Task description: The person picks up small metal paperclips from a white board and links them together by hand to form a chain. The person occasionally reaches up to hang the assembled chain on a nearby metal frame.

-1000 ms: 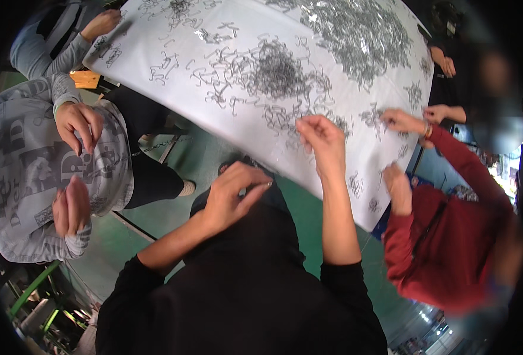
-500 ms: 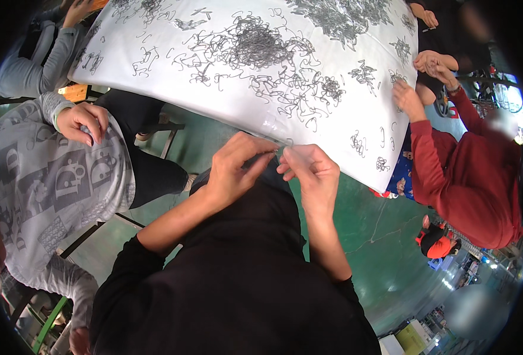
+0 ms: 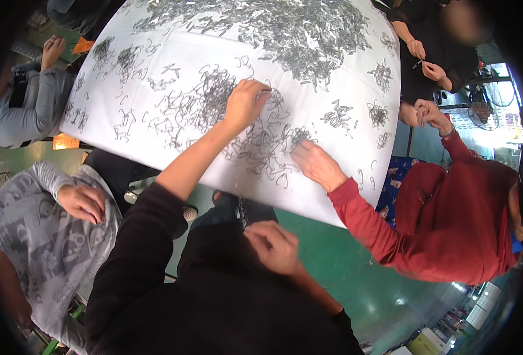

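Table (image 3: 351,155) taken as landmark for this entry. Half a second before, I had both hands together in front of the body, just off the table's near edge. At this reading I saw them well apart: the left hand (image 3: 247,107) had gone out over the table and stood at the right side of the tangled dark wire hooks (image 3: 208,103), while the right hand (image 3: 275,247) had dropped below the near edge, close to the body.

Left: fingers bent, thumb brought up near the forefinger; from overhead I could not tell whether a hook was pinched there. Right: fingers curled, thumb and forefinger clamped on the end of a thin metal chain (image 3: 241,210), which hung before the dark trousers, off the near edge.

I took this to mean that joining by two hands had paused, with the chain kept on one side and the left hand among the loose pieces.

Also changed: the red-sleeved co-worker's hand (image 3: 318,165) had come across from the table's right side and touched the hooks nearest my edge. Heap of flat silver strips (image 3: 309,41) lay toward the table's far side.
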`<state>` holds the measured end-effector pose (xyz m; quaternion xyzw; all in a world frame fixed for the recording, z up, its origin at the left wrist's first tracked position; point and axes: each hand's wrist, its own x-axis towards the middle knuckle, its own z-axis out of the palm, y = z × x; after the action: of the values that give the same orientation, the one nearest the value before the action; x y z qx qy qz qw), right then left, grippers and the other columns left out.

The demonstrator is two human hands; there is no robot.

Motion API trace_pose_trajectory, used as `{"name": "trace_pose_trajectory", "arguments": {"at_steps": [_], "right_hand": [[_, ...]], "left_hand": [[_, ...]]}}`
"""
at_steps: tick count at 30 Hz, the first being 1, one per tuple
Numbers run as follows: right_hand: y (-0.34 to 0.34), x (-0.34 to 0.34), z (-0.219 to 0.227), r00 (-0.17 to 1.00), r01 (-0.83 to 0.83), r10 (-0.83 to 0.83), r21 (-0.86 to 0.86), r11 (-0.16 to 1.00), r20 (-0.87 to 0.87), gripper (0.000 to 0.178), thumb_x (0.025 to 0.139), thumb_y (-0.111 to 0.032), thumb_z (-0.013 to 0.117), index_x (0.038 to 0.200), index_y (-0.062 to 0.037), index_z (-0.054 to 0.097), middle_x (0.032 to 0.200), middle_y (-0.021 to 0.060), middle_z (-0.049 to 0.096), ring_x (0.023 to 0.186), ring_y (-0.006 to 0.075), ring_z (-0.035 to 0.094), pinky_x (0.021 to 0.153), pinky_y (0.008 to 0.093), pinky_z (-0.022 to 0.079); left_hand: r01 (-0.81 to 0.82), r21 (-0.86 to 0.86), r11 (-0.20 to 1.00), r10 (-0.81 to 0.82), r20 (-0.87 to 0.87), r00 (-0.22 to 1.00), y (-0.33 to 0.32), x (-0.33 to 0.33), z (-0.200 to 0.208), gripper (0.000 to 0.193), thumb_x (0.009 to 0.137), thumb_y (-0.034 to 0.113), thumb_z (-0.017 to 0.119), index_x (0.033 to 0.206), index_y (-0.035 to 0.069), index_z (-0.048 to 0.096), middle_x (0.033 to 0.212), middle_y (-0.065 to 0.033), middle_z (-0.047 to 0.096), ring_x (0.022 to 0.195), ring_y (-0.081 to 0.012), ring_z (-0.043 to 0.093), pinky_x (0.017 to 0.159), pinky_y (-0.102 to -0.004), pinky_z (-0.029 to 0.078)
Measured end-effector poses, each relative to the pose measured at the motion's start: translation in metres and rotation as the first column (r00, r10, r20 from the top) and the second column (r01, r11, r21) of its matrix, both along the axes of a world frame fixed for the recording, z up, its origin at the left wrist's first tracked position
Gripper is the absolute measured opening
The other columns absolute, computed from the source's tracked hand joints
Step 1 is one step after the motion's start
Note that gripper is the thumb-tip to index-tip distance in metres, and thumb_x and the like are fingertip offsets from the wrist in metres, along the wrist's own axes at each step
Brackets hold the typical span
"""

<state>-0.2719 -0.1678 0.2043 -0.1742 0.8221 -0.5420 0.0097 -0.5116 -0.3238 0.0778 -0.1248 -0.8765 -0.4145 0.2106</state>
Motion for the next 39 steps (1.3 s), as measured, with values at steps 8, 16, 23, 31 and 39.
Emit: {"name": "trace_pose_trajectory", "arguments": {"at_steps": [8, 16, 23, 31, 39], "right_hand": [[0.009, -0.024, -0.008, 0.993, -0.12, 0.12, 0.003, 0.993, -0.008, 0.019, 0.078, -0.003, 0.073, 0.094, -0.0075, 0.064, 0.087, 0.0049, 0.066, 0.073, 0.0201, 0.068, 0.059, 0.0298, 0.057], [0.005, -0.032, -0.001, 0.996, -0.093, 0.093, 0.006, 0.996, -0.002, 0.018, 0.077, -0.001, 0.073, 0.092, -0.0047, 0.064, 0.084, 0.0081, 0.067, 0.069, 0.022, 0.068, 0.059, 0.0317, 0.057], [-0.009, -0.018, -0.006, 0.998, -0.054, 0.055, -0.023, 0.998, 0.04, 0.014, 0.078, -0.001, 0.072, 0.089, -0.0029, 0.064, 0.08, 0.0104, 0.065, 0.066, 0.025, 0.067, 0.057, 0.0323, 0.054], [-0.023, 0.0, -0.015, 0.999, -0.015, 0.015, 0.007, 1.0, 0.034, 0.011, 0.08, -0.005, 0.072, 0.087, -0.0045, 0.063, 0.081, 0.0085, 0.066, 0.068, 0.0244, 0.066, 0.058, 0.0325, 0.054], [-0.033, 0.006, -0.013, 1.0, -0.018, 0.018, 0.006, 1.0, 0.015, 0.012, 0.081, -0.007, 0.072, 0.086, -0.0043, 0.062, 0.079, 0.007, 0.064, 0.066, 0.0227, 0.066, 0.055, 0.032, 0.054]], "left_hand": [[-0.056, -0.394, 0.917, 0.143, 0.194, 0.971, 0.054, -0.119, -0.042, 0.016, 0.084, 0.019, 0.068, 0.096, 0.009, 0.067, 0.097, -0.0062, 0.066, 0.098, -0.0269, 0.061, 0.083, -0.0409, 0.05], [0.05, -0.803, 0.594, -0.04, 0.032, 0.999, 0.046, -0.136, -0.052, 0.014, 0.085, 0.012, 0.055, 0.097, 0.007, 0.06, 0.095, -0.0076, 0.065, 0.1, -0.0241, 0.06, 0.081, -0.0414, 0.049], [0.031, -0.351, 0.936, 0.061, 0.248, 0.967, 0.011, -0.092, -0.037, 0.013, 0.083, 0.015, 0.062, 0.09, 0.003, 0.062, 0.082, -0.0175, 0.068, 0.079, -0.0351, 0.066, 0.073, -0.0434, 0.052], [-0.086, -0.247, 0.965, 0.154, 0.27, 0.95, -0.015, -0.055, -0.027, 0.011, 0.084, 0.016, 0.064, 0.092, 0.008, 0.068, 0.09, -0.0139, 0.069, 0.09, -0.0325, 0.065, 0.079, -0.043, 0.054], [0.006, -0.353, 0.936, 0.111, 0.309, 0.944, 0.001, -0.087, -0.042, 0.014, 0.083, 0.02, 0.068, 0.093, 0.009, 0.07, 0.095, -0.01, 0.068, 0.097, -0.0297, 0.062, 0.083, -0.0413, 0.053]]}}
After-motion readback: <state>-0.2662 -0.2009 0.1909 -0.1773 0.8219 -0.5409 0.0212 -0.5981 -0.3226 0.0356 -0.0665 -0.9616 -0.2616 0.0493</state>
